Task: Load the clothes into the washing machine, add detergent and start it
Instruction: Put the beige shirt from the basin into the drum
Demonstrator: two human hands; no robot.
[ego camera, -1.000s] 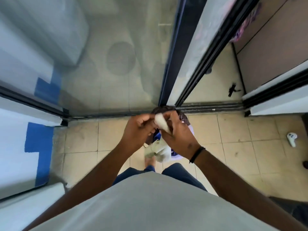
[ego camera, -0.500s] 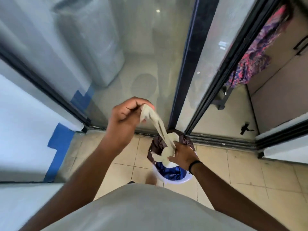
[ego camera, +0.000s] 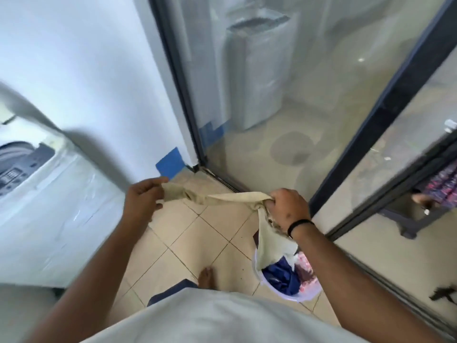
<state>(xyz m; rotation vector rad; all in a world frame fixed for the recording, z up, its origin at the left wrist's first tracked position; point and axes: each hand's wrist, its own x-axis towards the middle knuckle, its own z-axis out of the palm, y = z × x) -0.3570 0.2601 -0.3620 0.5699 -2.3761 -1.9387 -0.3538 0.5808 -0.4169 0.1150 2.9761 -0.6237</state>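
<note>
A beige garment (ego camera: 222,198) is stretched between both hands above the tiled floor. My left hand (ego camera: 143,196) pinches one end of it; my right hand (ego camera: 288,206) grips the other end, and the rest of the cloth hangs down toward the basket. A white laundry basket (ego camera: 306,297) stands on the floor at the lower right with blue and pink clothes inside. The white top-loading washing machine (ego camera: 49,194) is at the left, its control panel (ego camera: 14,174) in view at the frame's edge.
Glass sliding doors with dark frames (ego camera: 378,115) run from the centre to the right; the washer's reflection shows in the glass. A white wall (ego camera: 86,70) with blue tape (ego camera: 170,163) stands behind the washer. My bare foot (ego camera: 206,278) is on the tiles beside the basket.
The view has swung left, bringing the washing machine into sight. The hands have spread apart, pulling the beige garment out of the basket and stretching it level.
</note>
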